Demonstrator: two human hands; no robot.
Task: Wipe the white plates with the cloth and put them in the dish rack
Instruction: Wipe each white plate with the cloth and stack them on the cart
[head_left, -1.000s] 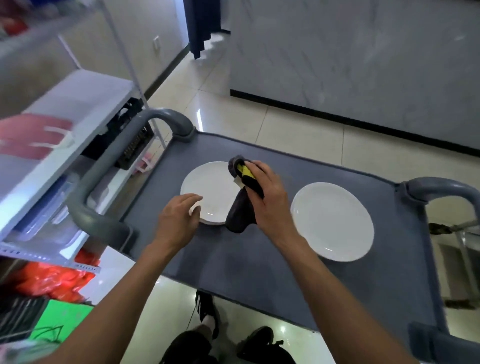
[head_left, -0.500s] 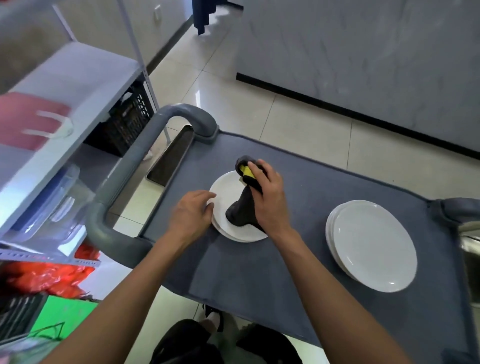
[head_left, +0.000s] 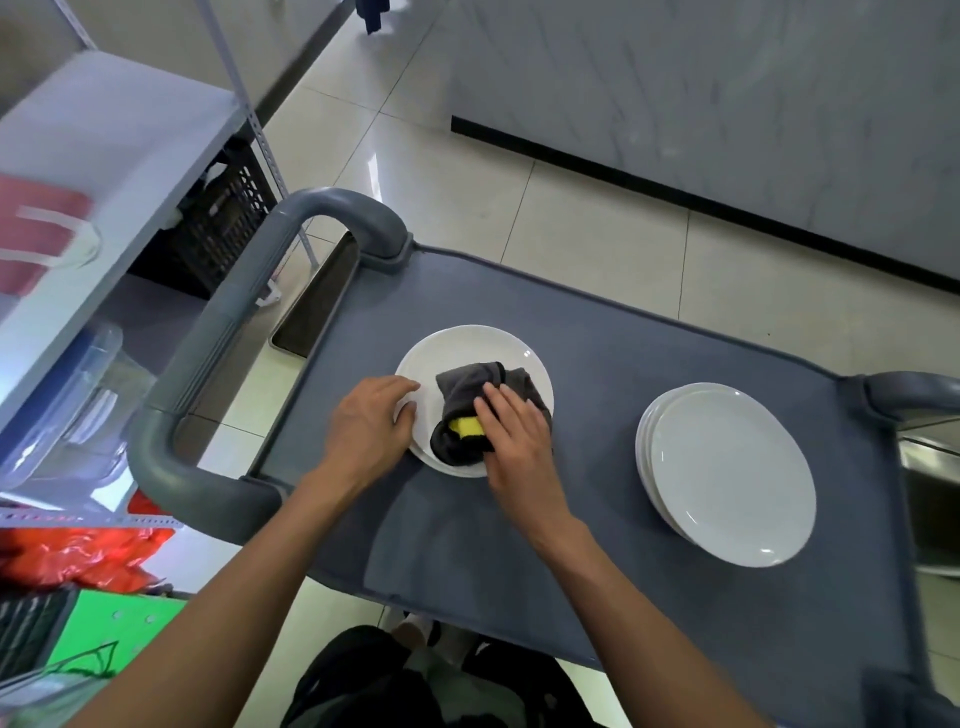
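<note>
Grey cart (head_left: 597, 364), cloth (head_left: 462, 389) under flat right hand (head_left: 514, 431), plate (head_left: 467, 348) under relaxed left hand (head_left: 366, 431)

Blurred shelf (head_left: 119, 135) at left, cart handle (head_left: 914, 392) cut by the right edge, stack's lower plates (head_left: 643, 452) mostly covered.

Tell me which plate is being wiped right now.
The left plate, under the dark cloth: the right hand presses the cloth on it, the left hand touches its rim. The stack on the right lies untouched.
</note>
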